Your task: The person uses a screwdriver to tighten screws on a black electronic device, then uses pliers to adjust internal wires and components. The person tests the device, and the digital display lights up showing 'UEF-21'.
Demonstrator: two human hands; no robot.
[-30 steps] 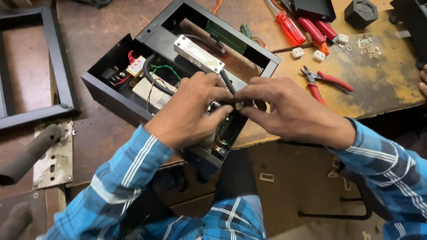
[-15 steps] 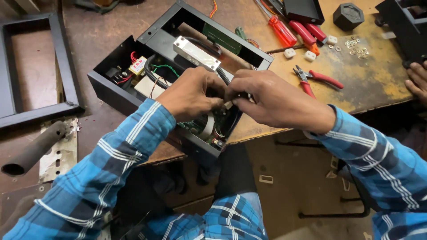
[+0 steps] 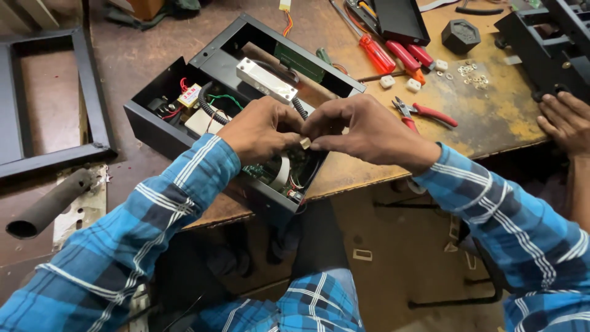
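Bench: worn brown wooden tabletop [image 3: 491, 123], yellow-stained at right; holds all below.
Box: open black sheet-metal enclosure [image 3: 215, 61], near bench front edge, wiring + boards inside.
Bar: silver rectangular metal block [image 3: 268, 80] lying across box middle, above the hands.
Tools: red-handled screwdrivers [image 3: 393, 55] + red-handled pliers [image 3: 427, 112], well apart to the right of box.
L hand: left hand [image 3: 258, 132] over box's near end, fingers curled narrow, tips meeting the right's.
R hand: right hand [image 3: 369, 132] likewise, thumb + forefinger pinched.
Part: small pale beige piece [image 3: 305, 143] pinched between both hands' fingertips, just above box interior; exact kind cannot tell.
Technique (judgement): keep wrists braced on box rim, pinch light, work clear of black corrugated cable [image 3: 209, 107].
Labels: small yellow rectangular sticker w/ red print [image 3: 190, 96], on component at box's far-left corner. Green circuit board [image 3: 301, 61] at far wall. No other pkgs or signs seen.
Other: another person's hand [image 3: 565, 123] resting at bench's right edge.
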